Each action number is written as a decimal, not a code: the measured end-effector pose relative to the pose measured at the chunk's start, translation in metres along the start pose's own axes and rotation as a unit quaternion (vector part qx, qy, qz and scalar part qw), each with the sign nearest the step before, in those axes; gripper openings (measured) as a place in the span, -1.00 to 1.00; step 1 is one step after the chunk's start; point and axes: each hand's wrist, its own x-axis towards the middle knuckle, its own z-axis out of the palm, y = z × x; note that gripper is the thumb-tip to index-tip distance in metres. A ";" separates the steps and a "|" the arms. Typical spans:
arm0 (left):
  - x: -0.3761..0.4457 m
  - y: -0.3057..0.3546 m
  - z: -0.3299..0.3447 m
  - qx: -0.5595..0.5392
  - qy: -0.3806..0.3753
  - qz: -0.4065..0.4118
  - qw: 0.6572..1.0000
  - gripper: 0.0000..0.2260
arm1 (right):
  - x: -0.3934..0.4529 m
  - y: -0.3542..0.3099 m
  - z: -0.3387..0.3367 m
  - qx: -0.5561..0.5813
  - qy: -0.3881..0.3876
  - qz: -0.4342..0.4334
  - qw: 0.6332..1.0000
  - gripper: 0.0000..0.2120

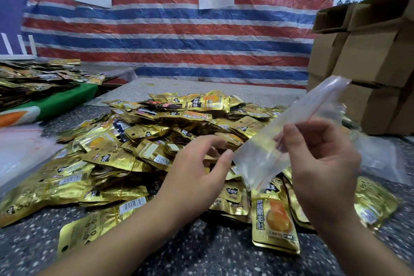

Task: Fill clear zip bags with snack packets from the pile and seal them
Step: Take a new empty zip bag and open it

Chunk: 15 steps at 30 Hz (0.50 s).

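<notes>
Head view: opening an empty zip bag above the near pile.
Right hand (322,159) pinches the zip bag (280,134); left hand (197,170), fingers loosely spread, touches its edge. Next, probably part the mouth, then load snack packets (143,136).

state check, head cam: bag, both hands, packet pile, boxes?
Zip bag: empty, held up over the pile.
Right hand: pinches the bag near its red zip line.
Left hand: fingers loosely spread, thumb tip at the bag's edge.
Packet pile: loose, unbagged.
Boxes: stacked, top flaps open.
</notes>
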 end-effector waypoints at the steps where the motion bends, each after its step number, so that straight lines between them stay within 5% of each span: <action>1: 0.000 0.002 0.000 -0.006 0.018 0.026 0.999 -0.95 | -0.001 0.001 -0.001 -0.054 -0.003 -0.055 0.997 -0.92; 5: -0.003 0.006 0.002 -0.036 0.026 0.095 0.994 -0.82 | -0.007 0.004 0.005 -0.155 -0.078 -0.130 0.976 -0.92; 10: -0.006 0.004 0.006 -0.040 -0.041 0.121 0.991 -0.71 | -0.020 0.004 0.018 -0.037 -0.199 0.110 0.973 -0.80; 15: -0.005 -0.001 0.007 -0.026 -0.060 0.097 0.993 -0.82 | -0.017 0.007 0.018 0.014 -0.186 0.253 0.949 -0.90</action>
